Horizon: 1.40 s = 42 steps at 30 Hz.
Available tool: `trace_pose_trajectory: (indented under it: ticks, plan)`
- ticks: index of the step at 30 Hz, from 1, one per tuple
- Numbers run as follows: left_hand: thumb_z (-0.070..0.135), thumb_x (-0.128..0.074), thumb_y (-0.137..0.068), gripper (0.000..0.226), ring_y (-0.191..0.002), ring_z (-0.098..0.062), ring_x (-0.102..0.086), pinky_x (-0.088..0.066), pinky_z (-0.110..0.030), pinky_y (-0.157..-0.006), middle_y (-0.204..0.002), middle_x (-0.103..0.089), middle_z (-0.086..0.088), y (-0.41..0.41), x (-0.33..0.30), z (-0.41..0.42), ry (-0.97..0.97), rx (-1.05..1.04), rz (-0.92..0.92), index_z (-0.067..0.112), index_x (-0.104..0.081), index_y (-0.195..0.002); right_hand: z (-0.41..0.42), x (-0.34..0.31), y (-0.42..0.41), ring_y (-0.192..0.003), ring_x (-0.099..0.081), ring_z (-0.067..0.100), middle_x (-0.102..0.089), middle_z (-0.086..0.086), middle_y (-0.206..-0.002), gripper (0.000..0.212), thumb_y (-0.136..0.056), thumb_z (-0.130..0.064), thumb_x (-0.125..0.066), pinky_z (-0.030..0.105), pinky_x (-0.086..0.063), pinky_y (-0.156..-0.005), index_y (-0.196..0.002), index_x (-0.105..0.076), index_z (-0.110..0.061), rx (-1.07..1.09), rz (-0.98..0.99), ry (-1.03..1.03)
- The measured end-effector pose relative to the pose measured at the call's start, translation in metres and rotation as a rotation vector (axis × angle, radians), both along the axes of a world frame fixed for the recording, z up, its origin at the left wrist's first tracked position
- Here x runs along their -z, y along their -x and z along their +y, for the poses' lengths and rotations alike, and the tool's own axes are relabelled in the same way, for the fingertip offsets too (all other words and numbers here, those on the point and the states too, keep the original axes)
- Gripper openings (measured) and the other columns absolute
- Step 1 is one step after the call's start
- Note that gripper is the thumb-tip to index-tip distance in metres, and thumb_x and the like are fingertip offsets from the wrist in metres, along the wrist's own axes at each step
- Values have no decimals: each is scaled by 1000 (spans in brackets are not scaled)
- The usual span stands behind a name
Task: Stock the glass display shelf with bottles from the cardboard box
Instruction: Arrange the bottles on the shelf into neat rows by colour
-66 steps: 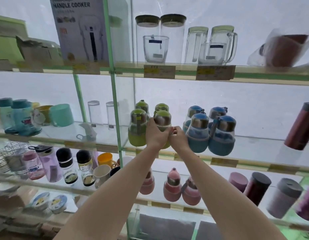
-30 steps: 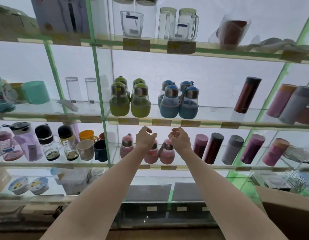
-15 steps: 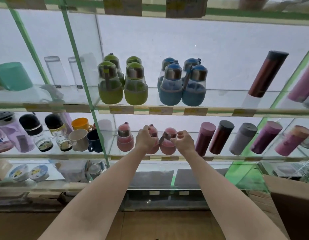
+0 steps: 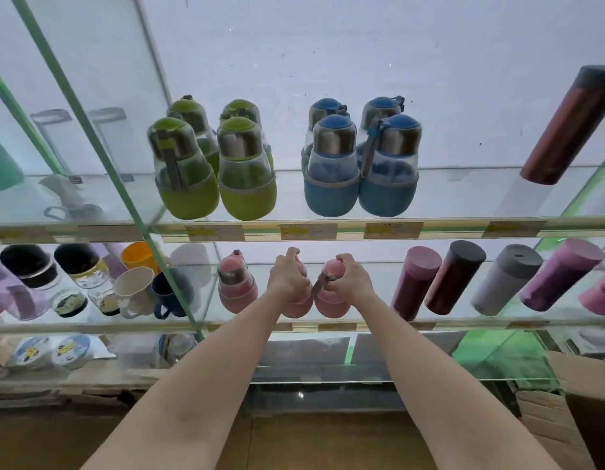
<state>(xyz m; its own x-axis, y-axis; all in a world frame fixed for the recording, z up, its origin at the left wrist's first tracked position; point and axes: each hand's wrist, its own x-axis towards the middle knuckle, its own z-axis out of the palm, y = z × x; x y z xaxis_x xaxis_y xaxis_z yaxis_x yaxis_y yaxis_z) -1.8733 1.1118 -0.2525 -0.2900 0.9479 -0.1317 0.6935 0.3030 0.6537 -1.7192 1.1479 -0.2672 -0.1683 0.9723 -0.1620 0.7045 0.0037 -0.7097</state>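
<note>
My left hand (image 4: 287, 278) and right hand (image 4: 350, 278) each grip a pink bottle (image 4: 329, 301) below the blue bottles (image 4: 358, 164); I judge I'm aligning them, then must release gently.

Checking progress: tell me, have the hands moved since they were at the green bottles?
Yes. Both hands dropped one shelf, now gripping pink bottles below the green bottles.

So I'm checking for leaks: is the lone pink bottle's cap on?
On: the pink bottle stands upright with its pink cap seated on the metal collar.

Bare forearms, hands (image 4: 319, 278), no sleeves
</note>
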Motion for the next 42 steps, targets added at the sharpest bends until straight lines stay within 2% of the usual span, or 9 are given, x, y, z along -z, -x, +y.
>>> trace_pose_trajectory:
  ticks: [5,9,19,23,27,33,37,40,42]
  plan:
    - [7,-78,-72,71,-94,-19,-53,-43,-28,-76,-108,-53,-2,0,2,1,-48,-10,3,20,-47,-134,5,0,0,-99,-54,21,-60,5,-119,71,-73,-27,-84,32,-48,-85,-133,-47,-21,0,-38,-30]
    - [5,-83,-71,70,-84,-14,-54,-42,-22,-67,-97,-55,3,-4,-7,-12,-97,-21,5,19,-49,-131,-6,-6,-4,-95,-55,21,-62,6,-114,69,-70,-21,-86,31,-48,-82,-129,-50,-18,34,-40,-58]
    - [15,-81,-77,69,-92,-15,-55,-46,-29,-76,-111,-63,-2,-28,-46,-83,-202,-8,67,19,-47,-136,-74,-41,-37,-94,-55,19,-65,2,-112,66,-71,-32,-84,29,-43,-76,-129,-55,-21,91,-4,-184]
    - [17,-80,-73,64,-95,-17,-56,-45,-29,-76,-112,-62,-3,-50,-72,-105,-250,14,57,19,-50,-129,-108,-65,-61,-94,-58,20,-63,-1,-104,75,-67,-39,-84,30,-45,-76,-131,-52,-19,242,110,-230]
    - [21,-79,-68,63,-98,-23,-57,-41,-28,-77,-118,-52,-5,-84,-104,-115,-388,35,-18,19,-51,-124,-129,-98,-95,-99,-65,24,-67,1,-104,62,-66,-41,-85,35,-53,-84,-116,-57,-17,388,217,-291]
    - [26,-82,-69,57,-88,-19,-54,-42,-27,-75,-108,-46,-1,-143,-160,-112,-617,76,-178,16,-51,-116,-140,-162,-149,-99,-63,21,-70,1,-105,59,-64,-46,-87,28,-47,-81,-112,-66,-19,533,302,-509]
    - [28,-84,-70,51,-87,-14,-55,-39,-23,-73,-102,-57,0,-174,-192,-100,-720,59,-258,15,-56,-110,-130,-196,-176,-102,-65,22,-70,0,-103,57,-65,-41,-90,32,-51,-86,-111,-66,-18,578,406,-622]
    - [25,-86,-70,50,-93,-16,-60,-47,-25,-79,-101,-65,-1,-199,-217,-84,-775,81,-299,13,-60,-111,-111,-217,-198,-111,-62,25,-70,5,-112,70,-66,-39,-90,39,-50,-97,-125,-61,-14,596,447,-665]
    - [24,-85,-70,50,-95,-17,-61,-49,-26,-82,-101,-66,-2,-210,-230,-70,-804,83,-299,12,-62,-112,-97,-227,-207,-109,-64,23,-71,4,-111,72,-65,-38,-90,39,-51,-97,-126,-60,-14,605,497,-682]
